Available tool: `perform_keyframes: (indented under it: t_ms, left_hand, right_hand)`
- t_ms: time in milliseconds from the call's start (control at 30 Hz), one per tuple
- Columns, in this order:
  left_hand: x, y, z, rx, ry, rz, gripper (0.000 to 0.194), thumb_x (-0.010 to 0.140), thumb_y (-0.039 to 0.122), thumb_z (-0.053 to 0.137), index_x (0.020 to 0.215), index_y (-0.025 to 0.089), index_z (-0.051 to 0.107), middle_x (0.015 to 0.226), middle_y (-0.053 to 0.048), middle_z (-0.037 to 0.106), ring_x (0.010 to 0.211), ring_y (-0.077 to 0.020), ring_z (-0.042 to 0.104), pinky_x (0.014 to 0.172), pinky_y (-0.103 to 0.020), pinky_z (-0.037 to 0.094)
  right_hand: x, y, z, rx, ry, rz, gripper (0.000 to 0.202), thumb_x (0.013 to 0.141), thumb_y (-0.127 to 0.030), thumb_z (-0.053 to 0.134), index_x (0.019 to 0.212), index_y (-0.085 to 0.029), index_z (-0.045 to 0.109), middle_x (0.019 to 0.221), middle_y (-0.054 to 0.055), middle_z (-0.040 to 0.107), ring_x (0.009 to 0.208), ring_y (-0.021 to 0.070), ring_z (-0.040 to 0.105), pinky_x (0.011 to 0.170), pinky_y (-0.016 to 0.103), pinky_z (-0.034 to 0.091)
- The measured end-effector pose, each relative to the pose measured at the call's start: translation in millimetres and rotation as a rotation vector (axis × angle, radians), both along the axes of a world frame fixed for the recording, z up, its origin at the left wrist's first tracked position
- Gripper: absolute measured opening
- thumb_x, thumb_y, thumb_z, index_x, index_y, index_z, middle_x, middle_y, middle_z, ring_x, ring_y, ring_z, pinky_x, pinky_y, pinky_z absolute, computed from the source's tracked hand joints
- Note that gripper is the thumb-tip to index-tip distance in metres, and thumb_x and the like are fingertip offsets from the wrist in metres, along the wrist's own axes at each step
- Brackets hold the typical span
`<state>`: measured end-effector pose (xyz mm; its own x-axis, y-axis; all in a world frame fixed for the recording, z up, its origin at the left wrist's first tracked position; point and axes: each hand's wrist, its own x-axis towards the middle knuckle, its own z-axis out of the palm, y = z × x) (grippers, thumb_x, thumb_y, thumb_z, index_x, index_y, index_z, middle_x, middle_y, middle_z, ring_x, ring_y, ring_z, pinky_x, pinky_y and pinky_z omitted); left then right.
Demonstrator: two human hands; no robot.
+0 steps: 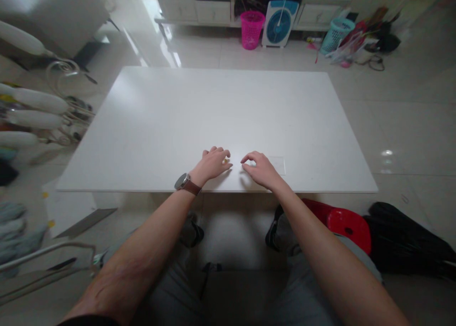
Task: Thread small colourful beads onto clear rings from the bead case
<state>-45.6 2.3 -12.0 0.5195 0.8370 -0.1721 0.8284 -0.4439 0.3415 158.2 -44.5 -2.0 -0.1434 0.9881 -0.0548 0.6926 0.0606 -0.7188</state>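
Observation:
Over the near edge of the white table [221, 112], my left hand [213, 164] is curled, its thumb and forefinger slightly apart. A small yellow thing [225, 160] shows inside its fingers, too small to name. My right hand [261, 168] faces it across a narrow gap, thumb and forefinger tips pinched close together. Whatever is between those tips is too small to make out. Beside and partly behind the right hand lies a thin, clear rectangular piece [280, 165], flat on the tabletop. My left wrist wears a watch [183, 181] with a brown strap.
Beyond the table stand a pink basket [252, 30], a blue and white box fan [280, 24] and a light blue basket [337, 35]. White metal chairs [39, 100] flank the left side. A red stool [349, 228] and a black bag [402, 240] are at lower right.

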Motion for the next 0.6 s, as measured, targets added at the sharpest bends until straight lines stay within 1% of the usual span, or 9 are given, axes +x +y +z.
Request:
perform_keyframes:
  t_ms: [100, 200, 300, 467, 600]
  left_hand:
    - [-1, 3, -3.4, 0.019, -0.040, 0.045, 0.023, 0.096, 0.031, 0.050, 0.109, 0.020, 0.067, 0.116, -0.012, 0.069, 0.112, -0.0300, 0.056, 0.094, -0.047, 0.041]
    - [-3, 9, -9.4, 0.003, -0.085, 0.134, 0.020, 0.093, 0.023, 0.053, 0.103, 0.020, 0.070, 0.111, -0.010, 0.071, 0.108, -0.0271, 0.060, 0.092, -0.044, 0.043]
    - [-4, 16, -14.5, -0.051, -0.094, 0.208, 0.018, 0.090, 0.023, 0.057, 0.097, 0.021, 0.073, 0.104, -0.008, 0.073, 0.103, -0.0253, 0.063, 0.090, -0.040, 0.045]
    - [-1, 17, -12.0, -0.075, -0.047, 0.188, 0.018, 0.088, 0.026, 0.060, 0.094, 0.021, 0.077, 0.103, -0.009, 0.073, 0.102, -0.0266, 0.063, 0.090, -0.041, 0.044]
    - [2, 15, -10.7, -0.072, -0.024, 0.183, 0.017, 0.087, 0.022, 0.059, 0.089, 0.019, 0.075, 0.099, -0.009, 0.074, 0.101, -0.0272, 0.064, 0.090, -0.043, 0.042]
  right_hand:
    - [0, 0, 0.1, -0.005, 0.002, 0.001, 0.010, 0.084, -0.021, 0.060, 0.085, -0.024, 0.069, 0.099, 0.005, 0.068, 0.102, 0.0236, 0.060, 0.100, 0.042, 0.044]
    - [0, 0, -0.2, -0.009, -0.001, -0.004, 0.010, 0.084, -0.021, 0.060, 0.085, -0.024, 0.069, 0.100, 0.005, 0.068, 0.103, 0.0239, 0.060, 0.100, 0.042, 0.044]
    - [0, 0, -0.2, -0.009, -0.007, -0.007, 0.010, 0.084, -0.021, 0.060, 0.085, -0.023, 0.069, 0.100, 0.005, 0.068, 0.103, 0.0242, 0.059, 0.100, 0.042, 0.044]
    - [0, -1, 3.2, -0.024, -0.013, -0.016, 0.010, 0.084, -0.022, 0.060, 0.086, -0.024, 0.070, 0.101, 0.006, 0.067, 0.103, 0.0243, 0.059, 0.099, 0.042, 0.044]
    - [0, -1, 5.2, -0.027, -0.023, -0.021, 0.011, 0.084, -0.021, 0.060, 0.086, -0.023, 0.070, 0.102, 0.006, 0.068, 0.104, 0.0246, 0.059, 0.099, 0.043, 0.044]
